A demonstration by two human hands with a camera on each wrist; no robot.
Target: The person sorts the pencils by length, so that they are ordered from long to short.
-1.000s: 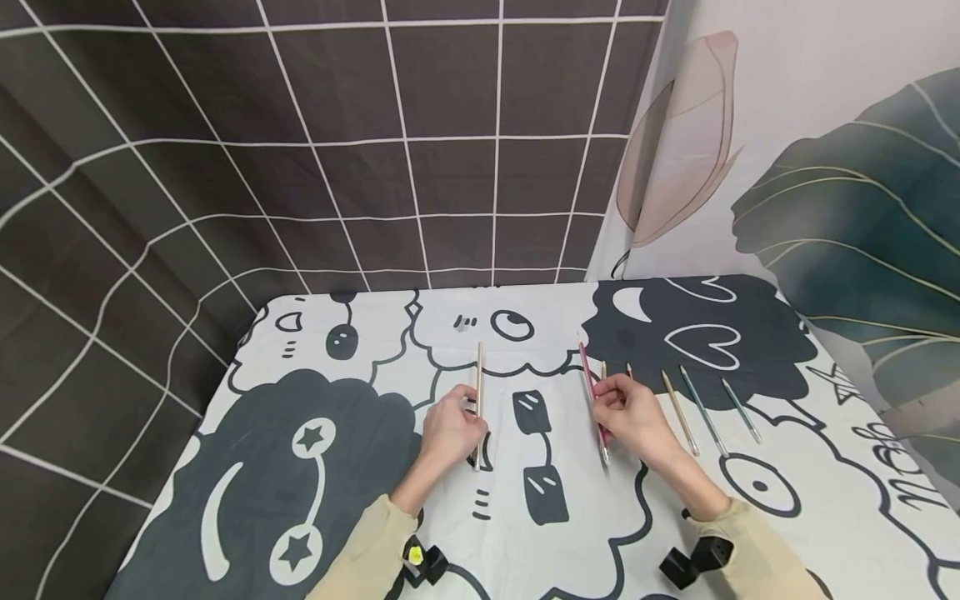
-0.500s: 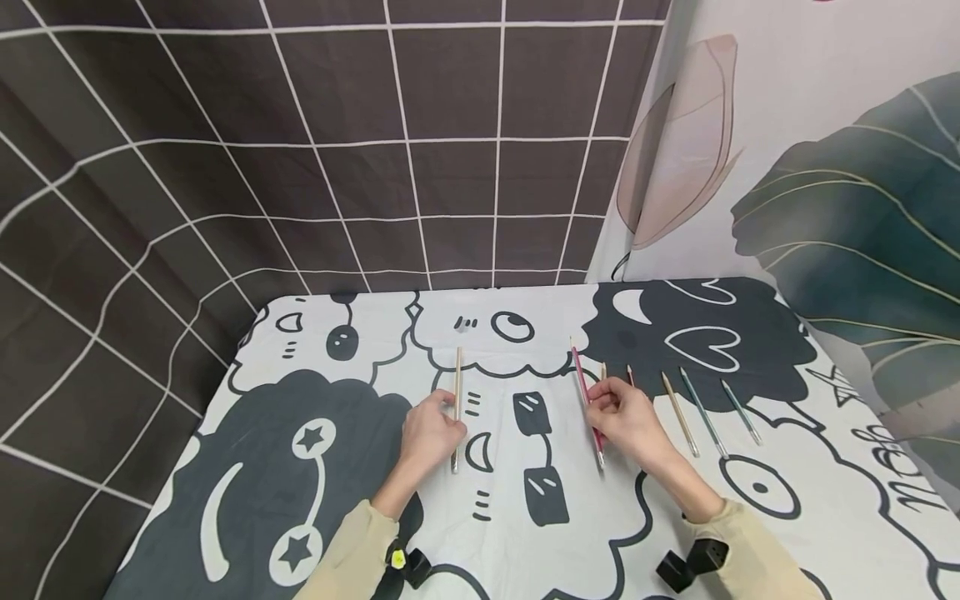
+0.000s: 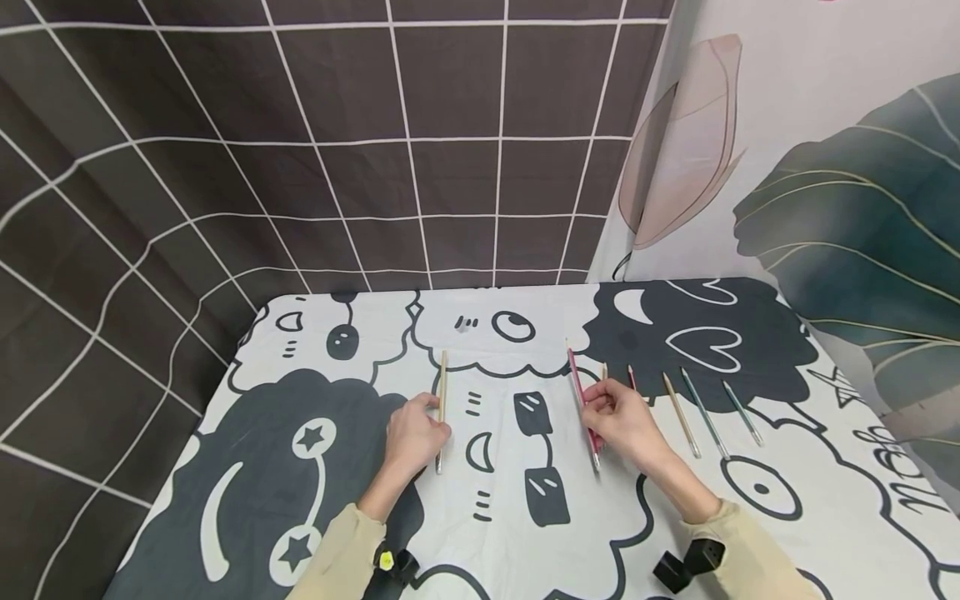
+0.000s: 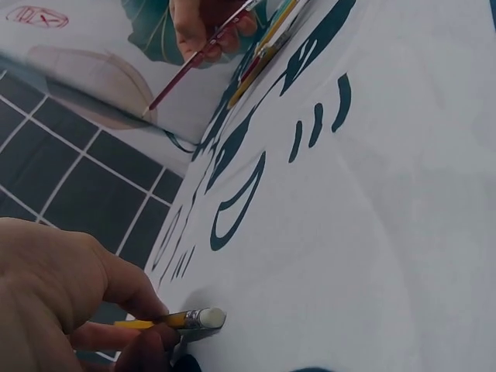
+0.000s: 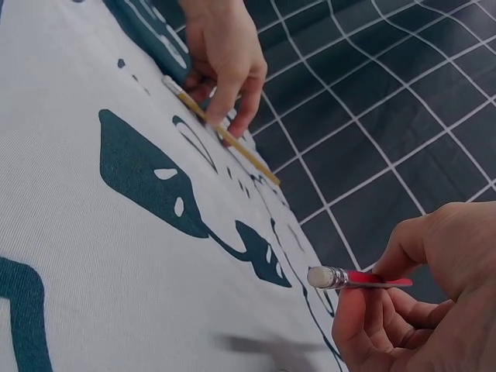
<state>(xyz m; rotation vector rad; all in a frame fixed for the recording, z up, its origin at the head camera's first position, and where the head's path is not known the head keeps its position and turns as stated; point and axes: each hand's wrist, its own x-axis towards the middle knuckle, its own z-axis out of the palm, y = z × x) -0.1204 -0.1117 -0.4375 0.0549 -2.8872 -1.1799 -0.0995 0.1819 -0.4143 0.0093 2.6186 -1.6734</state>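
Note:
My left hand [image 3: 416, 435] pinches a yellow pencil [image 3: 442, 379], its tip pointing away from me. In the left wrist view the white eraser [image 4: 211, 318] of that pencil is close to the cloth. To the right, my right hand [image 3: 624, 421] pinches a red pencil [image 3: 574, 369] between thumb and fingers. The right wrist view shows its white eraser end [image 5: 322, 277] held above the cloth, with a blurred shadow below. Just past the right hand, a yellow pencil [image 3: 604, 371] and a red one [image 3: 632, 379] are partly hidden by it.
On the table's patterned cloth [image 3: 495, 500], another yellow pencil [image 3: 681, 417] and two blue-green pencils [image 3: 705, 414] lie right of the right hand. A dark grid curtain [image 3: 450, 175] borders the back and left; a leaf-print curtain [image 3: 847, 208] hangs at right.
My left hand has slid left with the yellow pencil, away from the middle. My right hand has shifted slightly left with the red pencil. The other pencils have stayed put.

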